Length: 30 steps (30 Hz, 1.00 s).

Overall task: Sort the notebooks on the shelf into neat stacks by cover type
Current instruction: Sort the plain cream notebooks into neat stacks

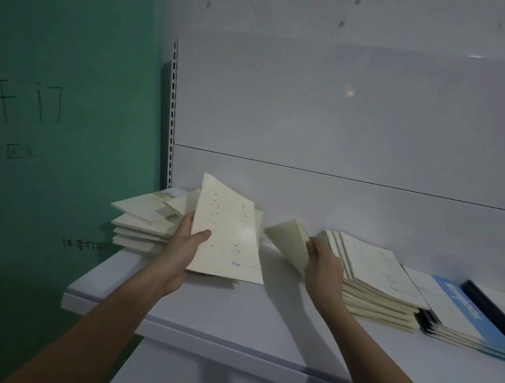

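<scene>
The sorting looks to be in mid-course: the left hand (187, 248) is closed around the lower left edge of a cream notebook with a constellation cover (226, 234), thumb across its front, holding it tilted up off the white shelf (235, 317). The right hand (324, 262) is closed on a second cream notebook (289, 242), bent and seen nearly edge-on, lifted just left of the cream stack (380, 280), whose top cover seems to carry the same faint dotted print. By that likeness, the next move probably calls for laying both held notebooks flat and square on that right-hand stack, though the second cover's design cannot be read from here. Behind the left hand sits an untidy pile (143, 225) at the shelf's left end, its top books skewed and one showing a green patch, so it likely needs sorting yet. To the far right lies a blue-and-white stack (459, 313), with dark-covered books (493, 304) beyond it. The right-hand stack's upper books are fanned leftward, which may hinder a neat landing.
</scene>
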Tool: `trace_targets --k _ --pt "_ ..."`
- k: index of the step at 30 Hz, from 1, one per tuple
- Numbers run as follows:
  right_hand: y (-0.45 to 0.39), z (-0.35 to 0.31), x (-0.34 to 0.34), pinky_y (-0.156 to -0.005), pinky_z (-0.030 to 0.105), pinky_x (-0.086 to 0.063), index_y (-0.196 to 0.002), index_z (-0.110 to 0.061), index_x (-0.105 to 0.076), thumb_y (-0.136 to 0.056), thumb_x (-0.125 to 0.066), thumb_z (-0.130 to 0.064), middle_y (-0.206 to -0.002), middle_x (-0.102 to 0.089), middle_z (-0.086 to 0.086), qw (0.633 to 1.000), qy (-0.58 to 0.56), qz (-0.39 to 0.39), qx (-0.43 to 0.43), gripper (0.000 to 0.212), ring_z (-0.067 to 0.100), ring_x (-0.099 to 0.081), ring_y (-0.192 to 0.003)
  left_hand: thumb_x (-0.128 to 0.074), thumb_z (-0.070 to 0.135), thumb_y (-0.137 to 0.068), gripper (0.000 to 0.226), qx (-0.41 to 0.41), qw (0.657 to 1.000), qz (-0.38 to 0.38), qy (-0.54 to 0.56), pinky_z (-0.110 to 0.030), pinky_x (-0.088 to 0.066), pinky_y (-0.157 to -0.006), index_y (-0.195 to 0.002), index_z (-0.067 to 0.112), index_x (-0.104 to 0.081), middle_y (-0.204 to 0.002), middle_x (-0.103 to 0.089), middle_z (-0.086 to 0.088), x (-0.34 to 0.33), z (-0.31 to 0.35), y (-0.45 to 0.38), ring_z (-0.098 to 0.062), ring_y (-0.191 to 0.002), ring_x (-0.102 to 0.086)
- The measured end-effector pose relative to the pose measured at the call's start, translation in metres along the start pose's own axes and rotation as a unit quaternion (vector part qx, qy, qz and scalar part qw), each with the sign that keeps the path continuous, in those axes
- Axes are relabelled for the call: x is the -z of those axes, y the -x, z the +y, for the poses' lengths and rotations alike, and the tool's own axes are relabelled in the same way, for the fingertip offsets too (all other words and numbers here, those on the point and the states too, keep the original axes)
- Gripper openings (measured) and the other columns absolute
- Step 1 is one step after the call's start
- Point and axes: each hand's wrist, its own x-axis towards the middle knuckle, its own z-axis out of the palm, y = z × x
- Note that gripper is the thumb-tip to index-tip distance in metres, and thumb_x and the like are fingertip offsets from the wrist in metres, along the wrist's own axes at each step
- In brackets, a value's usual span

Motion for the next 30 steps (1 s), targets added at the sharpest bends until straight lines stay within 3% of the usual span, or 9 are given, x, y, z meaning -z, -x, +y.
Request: trace_targets --k 5,9,13,17,21,23,25,27,30 --pt "0.001 -0.026 0.022 -0.049 0.015 -0.031 -0.106 -0.012 -0.065 -0.102 -0.040 -0.013 -0.073 -0.056 -0.001 0.993 -0.093 0.069 -0.008 0.025 0.006 -0.047 -0.059 -0.042 0.007 -0.102 0.054 0.000 0.998 -0.055 -0.011 -0.053 -0.049 -0.097 -0.139 0.045 -0.043 -0.129 -0.063 0.008 -0.024 -0.001 -0.001 -0.023 -0.116 -0.060" --pt "0.018 -0.032 0.036 -0.051 0.008 -0.031 -0.112 -0.012 -0.068 -0.094 -0.052 -0.014 -0.077 -0.065 -0.004 0.974 -0.074 0.077 0.198 0.024 0.005 -0.051 -0.058 -0.042 0.023 -0.105 0.045 -0.001 0.998 -0.070 0.001 -0.048 -0.047 -0.102 -0.143 0.047 -0.037 -0.132 -0.060 0.011 -0.052 -0.003 -0.002 -0.018 -0.119 -0.058" --pt "0.026 -0.014 0.035 -0.062 0.026 -0.056 -0.109 -0.009 -0.072 -0.084 -0.071 -0.005 -0.107 -0.073 0.004 0.910 -0.018 0.100 0.402 0.025 0.016 -0.071 -0.085 -0.050 0.051 -0.096 0.040 0.002 0.997 -0.076 0.026 -0.042 -0.056 -0.084 -0.135 0.045 -0.046 -0.126 -0.066 0.008 -0.079 0.004 -0.006 -0.021 -0.113 -0.064" --pt "0.027 -0.003 0.046 -0.074 0.029 -0.060 -0.111 -0.016 -0.071 -0.094 -0.063 -0.021 -0.118 -0.070 0.000 0.903 -0.003 0.002 0.431 0.019 0.013 -0.068 -0.104 -0.066 0.026 -0.091 0.042 0.006 0.998 -0.058 0.036 -0.038 -0.056 -0.065 -0.128 0.041 -0.052 -0.117 -0.070 0.001 -0.101 0.007 -0.007 -0.028 -0.105 -0.067" --pt "0.012 0.006 0.081 -0.095 0.019 -0.046 -0.127 -0.029 -0.062 -0.102 -0.035 -0.047 -0.135 -0.058 -0.014 0.946 -0.064 -0.131 0.289 0.041 0.002 -0.053 -0.121 -0.059 0.001 -0.092 0.055 -0.022 0.996 -0.043 0.077 -0.037 -0.057 -0.070 -0.135 0.033 -0.049 -0.122 -0.068 -0.004 -0.121 0.002 -0.012 -0.027 -0.106 -0.067" --pt "-0.003 0.019 0.095 -0.100 0.017 -0.034 -0.138 -0.028 -0.050 -0.101 -0.037 -0.047 -0.140 -0.051 -0.015 0.973 -0.102 -0.110 0.174 0.043 0.003 -0.046 -0.126 -0.057 -0.002 -0.092 0.054 -0.034 0.993 -0.039 0.110 -0.039 -0.058 -0.076 -0.135 0.030 -0.048 -0.122 -0.068 -0.005 -0.136 0.003 -0.013 -0.026 -0.108 -0.066" --pt "-0.020 0.030 0.112 -0.104 0.026 -0.038 -0.143 -0.026 -0.040 -0.099 -0.047 -0.041 -0.142 -0.046 -0.011 0.983 -0.155 -0.086 0.046 0.047 0.007 -0.045 -0.126 -0.057 -0.001 -0.093 0.051 -0.039 0.989 -0.042 0.134 -0.040 -0.058 -0.078 -0.133 0.030 -0.050 -0.121 -0.068 -0.003 -0.152 0.006 -0.015 -0.026 -0.109 -0.066" --pt "-0.036 0.039 0.129 -0.095 0.035 -0.048 -0.145 -0.024 -0.035 -0.097 -0.054 -0.036 -0.140 -0.046 -0.006 0.957 -0.244 -0.131 -0.083 0.053 0.013 -0.052 -0.118 -0.059 0.001 -0.092 0.049 -0.040 0.988 -0.055 0.139 -0.038 -0.058 -0.076 -0.131 0.030 -0.051 -0.120 -0.069 -0.001 -0.172 0.008 -0.017 -0.024 -0.108 -0.067" --pt "-0.052 0.059 0.145 -0.062 0.025 -0.051 -0.132 -0.014 -0.049 -0.094 -0.056 -0.017 -0.123 -0.060 0.001 0.905 -0.334 -0.179 -0.195 0.038 0.019 -0.064 -0.099 -0.063 0.003 -0.091 0.046 -0.021 0.991 -0.073 0.111 -0.034 -0.057 -0.069 -0.128 0.029 -0.053 -0.116 -0.071 -0.001 -0.207 0.005 -0.023 -0.022 -0.104 -0.069"
